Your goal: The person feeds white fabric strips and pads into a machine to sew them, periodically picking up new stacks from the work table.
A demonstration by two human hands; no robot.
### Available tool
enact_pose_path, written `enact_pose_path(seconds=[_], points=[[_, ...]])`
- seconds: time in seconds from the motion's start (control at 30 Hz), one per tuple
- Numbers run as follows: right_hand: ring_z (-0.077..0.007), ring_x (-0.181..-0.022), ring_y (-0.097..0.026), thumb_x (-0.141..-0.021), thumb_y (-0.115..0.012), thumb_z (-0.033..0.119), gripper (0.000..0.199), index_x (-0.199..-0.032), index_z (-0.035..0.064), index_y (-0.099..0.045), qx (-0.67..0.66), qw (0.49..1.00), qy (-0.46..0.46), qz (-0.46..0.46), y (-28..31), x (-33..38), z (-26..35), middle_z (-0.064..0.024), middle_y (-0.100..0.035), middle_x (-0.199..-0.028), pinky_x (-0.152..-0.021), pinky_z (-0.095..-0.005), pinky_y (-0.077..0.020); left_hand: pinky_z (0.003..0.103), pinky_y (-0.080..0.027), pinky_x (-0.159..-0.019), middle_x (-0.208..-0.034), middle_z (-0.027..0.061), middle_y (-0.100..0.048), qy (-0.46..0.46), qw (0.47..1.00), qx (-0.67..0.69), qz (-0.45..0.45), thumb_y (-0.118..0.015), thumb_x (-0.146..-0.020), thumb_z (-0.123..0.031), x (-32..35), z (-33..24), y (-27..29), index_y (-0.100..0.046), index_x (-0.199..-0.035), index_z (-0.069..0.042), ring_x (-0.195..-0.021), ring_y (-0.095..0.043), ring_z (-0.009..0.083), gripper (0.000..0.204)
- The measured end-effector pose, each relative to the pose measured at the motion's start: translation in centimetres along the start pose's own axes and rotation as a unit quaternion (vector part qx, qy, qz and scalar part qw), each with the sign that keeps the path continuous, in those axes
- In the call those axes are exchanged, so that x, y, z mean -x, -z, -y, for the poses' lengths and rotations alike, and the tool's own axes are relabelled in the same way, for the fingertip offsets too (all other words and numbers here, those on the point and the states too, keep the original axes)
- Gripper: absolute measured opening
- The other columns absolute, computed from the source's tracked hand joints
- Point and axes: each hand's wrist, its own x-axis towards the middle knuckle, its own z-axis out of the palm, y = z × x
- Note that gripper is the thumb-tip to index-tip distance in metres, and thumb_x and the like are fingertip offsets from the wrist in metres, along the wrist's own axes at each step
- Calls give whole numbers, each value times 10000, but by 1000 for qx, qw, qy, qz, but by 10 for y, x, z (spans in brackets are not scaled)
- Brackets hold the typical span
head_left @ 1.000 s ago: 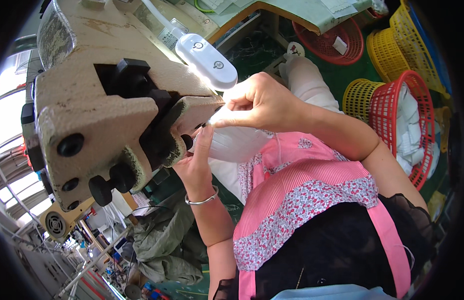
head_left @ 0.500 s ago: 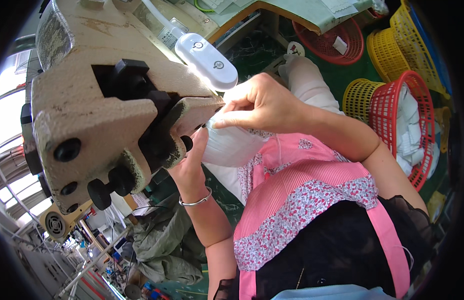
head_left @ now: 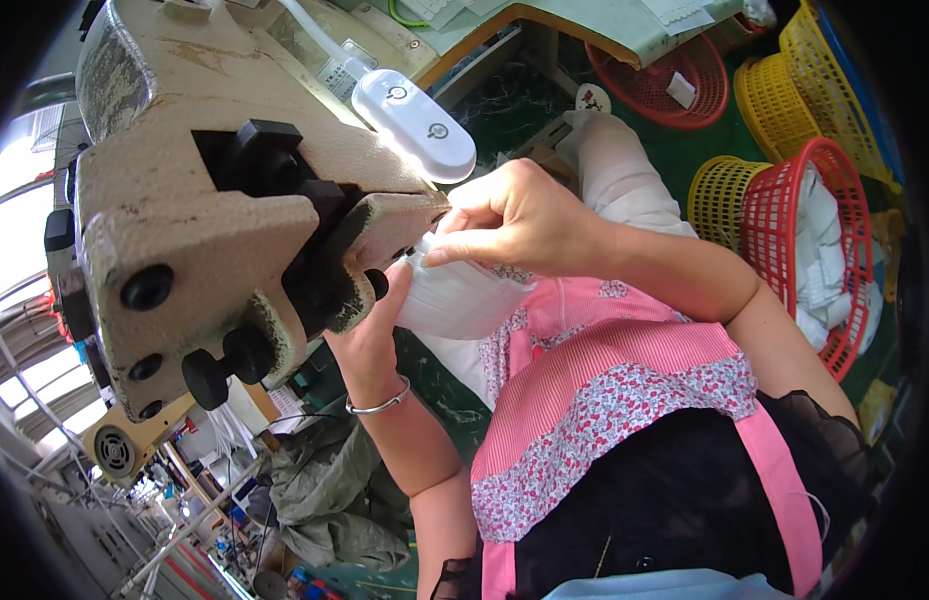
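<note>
A beige sewing machine head (head_left: 185,235) with black knobs fills the left side. Beneath its front end is a piece of thin white cloth (head_left: 465,303), which hangs down toward my lap. My right hand (head_left: 530,222) is closed in a pinch, thumb and forefinger on the cloth's upper edge beside the machine. From below, my left hand (head_left: 370,340), with a silver bangle on the wrist, holds the cloth's left edge. Its thumb lies on the near side, close to the right thumb; its other fingers are hidden behind the machine. The needle area is hidden too.
A white clip-on lamp (head_left: 415,122) hangs just above my right hand. Beyond it is the pale green table (head_left: 585,30). At right stand a red basket (head_left: 775,215) of white cloth pieces and yellow baskets (head_left: 775,100). Grey-green fabric (head_left: 330,495) lies at lower left.
My left hand and wrist have shifted slightly left. The right hand has dipped a little at the knuckles, still pinching the cloth. The view of the machine has shifted slightly right.
</note>
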Motion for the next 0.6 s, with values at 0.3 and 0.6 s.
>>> enact_pose_path(seconds=[0.3,0.6], points=[[-25,-589,-486,-787,-823,210,264,-765,-28,-712,20,997,-37,63,26,-17,9,13,-605,-619,-526,-229,-369,194,-321,-616,-732,-12,-586,66,996,57,0,-665,-882,-37,7,-16,-30,-694,-840,62,-660,-460,42,111],[-54,-647,-532,-749,-843,250,294,-787,21,-664,70,958,-101,258,79,-10,-29,13,-615,-715,-558,-248,-399,190,-376,-615,-743,13,-631,28,984,116,-129,-606,-894,-27,23,1,-58,-696,-873,95,-665,-516,46,153]])
